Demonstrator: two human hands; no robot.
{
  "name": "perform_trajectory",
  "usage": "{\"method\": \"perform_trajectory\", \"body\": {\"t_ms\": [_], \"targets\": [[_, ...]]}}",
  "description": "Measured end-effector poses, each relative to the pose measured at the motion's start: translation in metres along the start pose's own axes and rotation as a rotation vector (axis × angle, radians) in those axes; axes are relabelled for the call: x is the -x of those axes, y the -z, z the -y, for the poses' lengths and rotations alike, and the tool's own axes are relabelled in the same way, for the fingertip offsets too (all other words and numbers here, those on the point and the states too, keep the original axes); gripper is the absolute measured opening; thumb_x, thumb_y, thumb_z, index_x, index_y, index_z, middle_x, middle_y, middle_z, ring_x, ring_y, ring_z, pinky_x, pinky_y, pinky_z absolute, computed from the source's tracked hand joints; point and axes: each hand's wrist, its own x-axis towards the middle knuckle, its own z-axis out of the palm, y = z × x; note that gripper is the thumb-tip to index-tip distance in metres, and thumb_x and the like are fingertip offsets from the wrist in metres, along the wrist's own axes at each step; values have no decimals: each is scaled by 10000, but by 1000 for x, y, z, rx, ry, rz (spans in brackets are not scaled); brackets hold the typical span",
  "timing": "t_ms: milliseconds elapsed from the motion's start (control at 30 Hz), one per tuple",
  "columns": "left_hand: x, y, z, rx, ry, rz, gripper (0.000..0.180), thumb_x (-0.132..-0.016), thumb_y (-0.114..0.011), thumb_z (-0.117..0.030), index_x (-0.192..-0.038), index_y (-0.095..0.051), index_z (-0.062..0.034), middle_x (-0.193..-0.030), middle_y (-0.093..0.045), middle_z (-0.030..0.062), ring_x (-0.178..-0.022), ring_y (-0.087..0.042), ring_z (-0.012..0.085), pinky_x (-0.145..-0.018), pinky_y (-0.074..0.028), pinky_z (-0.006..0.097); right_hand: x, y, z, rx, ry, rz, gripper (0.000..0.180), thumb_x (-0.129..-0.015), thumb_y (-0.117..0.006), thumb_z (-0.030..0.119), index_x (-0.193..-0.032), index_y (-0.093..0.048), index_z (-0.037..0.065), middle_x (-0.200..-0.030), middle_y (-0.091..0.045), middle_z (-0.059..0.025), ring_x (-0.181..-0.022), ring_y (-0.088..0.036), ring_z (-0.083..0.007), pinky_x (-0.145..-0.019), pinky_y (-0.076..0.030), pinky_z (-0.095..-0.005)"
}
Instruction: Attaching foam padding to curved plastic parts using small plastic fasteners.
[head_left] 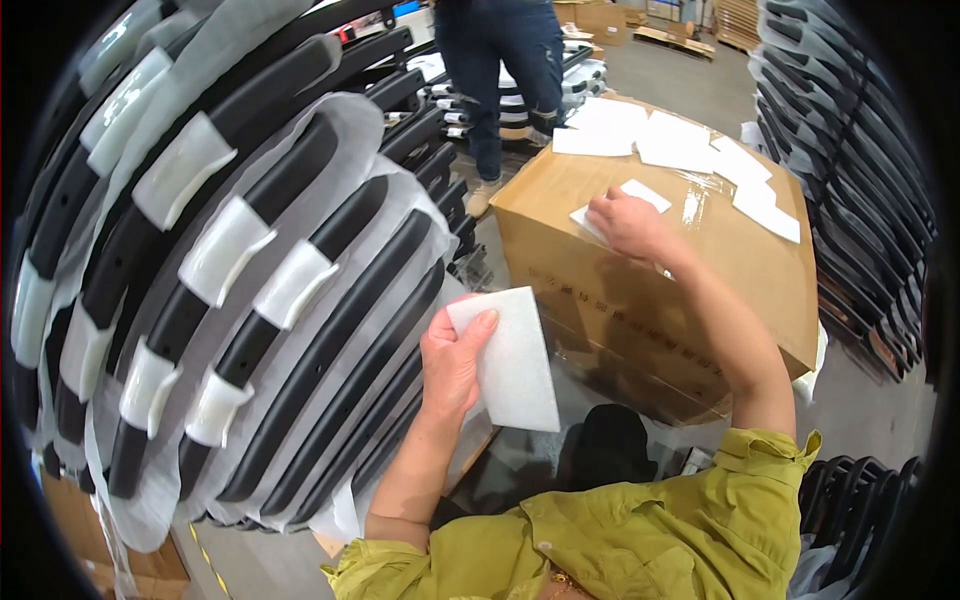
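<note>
My left hand [456, 362] grips a white foam sheet [518, 360] by its upper corner, thumb on its face. The sheet hangs upright in front of my body. My right hand [632, 226] reaches over the near edge of a large cardboard box [740, 260], fingers curled down onto another small foam sheet [647, 195] lying there. More white foam sheets [675, 143] lie spread across the box top. To the left, black curved bars [320, 368] lie in a stack, several with white foam wraps [226, 250] around them.
Thin white wrapping sheets [350, 125] hang between the black bars. A person in dark trousers [500, 60] stands beyond, by another stack. More black parts [845, 150] are piled high at the right, with others [850, 510] at the lower right. Wooden pallets [675, 42] lie at the back.
</note>
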Motion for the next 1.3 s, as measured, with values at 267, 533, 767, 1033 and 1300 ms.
{"method": "perform_trajectory", "body": {"t_ms": [267, 533, 767, 1033, 1300], "targets": [[36, 28, -30, -763, 44, 56, 203, -731, -652, -174, -820, -621, 6, -713, -625, 41, -617, -555, 77, -579, -455, 239, 41, 53, 95, -683, 268, -163, 402, -781, -586, 296, -1056, -535, 7, -1008, -582, -117, -927, -538, -213, -785, -420, -315], [82, 60, -47, -1066, 176, 237, 231, -704, -645, -210, -850, -617, -34, -687, -601, 119, -596, -557, 156, -583, -435, 285, 74, -17, 159, -1217, 302, 811, 181, -700, -657, 123, -798, -599, -18, -686, -598, -55, -619, -550, -107, -588, -441, -228], [141, 123, -89, -1218, 319, 99, 246, -697, -643, -232, -838, -617, -33, -679, -595, 133, -626, -569, 236, -606, -439, 320, 80, -53, 158, -1394, 244, 1104, 94, -732, -622, 22, -805, -607, -36, -720, -621, -108, -644, -585, -137, -614, -472, -235], [136, 97, -126, -1524, 118, 287, 208, -706, -619, -207, -828, -607, -39, -705, -586, 150, -709, -571, 312, -640, -451, 378, 90, -47, 250, -840, 783, 921, 271, -774, -602, 139, -1006, -551, 9, -963, -588, -74, -843, -541, -147, -744, -431, -280], [105, 149, -183, -1683, -76, -192, 345, -852, -461, -307, -997, -519, 1, -998, -549, 153, -941, -512, 309, -814, -406, 351, 82, -119, 277, -1567, 343, 916, 240, -838, -504, 145, -1027, -524, -1, -895, -575, -18, -807, -515, -82, -737, -408, -234]]}}
